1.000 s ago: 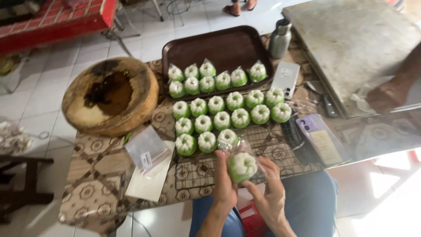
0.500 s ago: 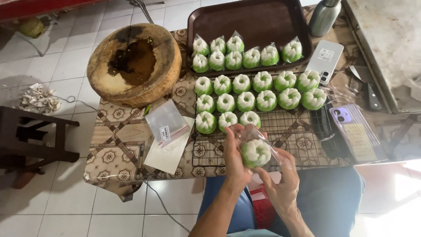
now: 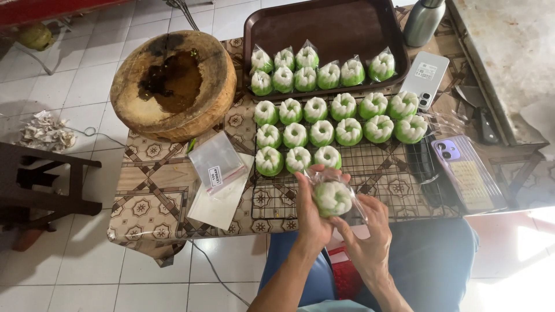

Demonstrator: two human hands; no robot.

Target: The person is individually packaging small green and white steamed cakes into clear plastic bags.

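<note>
Both hands meet over the lap at the desk's near edge: left hand [image 3: 312, 211] curls around a green-and-white ring cake [image 3: 332, 197] sitting in a clear plastic bag [image 3: 347, 193], right hand [image 3: 370, 237] pinches the bag's lower edge, fingers closed on the film. Looks like the bagging step, cake already inside; closing it would call for a steady pinch on the loose film without squashing the cake.

Largest to smallest: desk [image 3: 156, 199] with a brown patterned cover; round wooden chopping block [image 3: 173, 84] at far left; dark brown tray [image 3: 335, 29] at the back, carrying a row of already bagged cakes [image 3: 315, 69]; black wire cooling rack [image 3: 387, 173] in front of it, holding unbagged cakes [image 3: 335, 124] in three rows. Stack of empty clear bags [image 3: 215, 164] left of the rack, with a small white rectangular label on top. White phone [image 3: 426, 78] right of the tray, purple phone [image 3: 462, 173] near the right edge, steel flask [image 3: 423, 22] at the back right.
</note>
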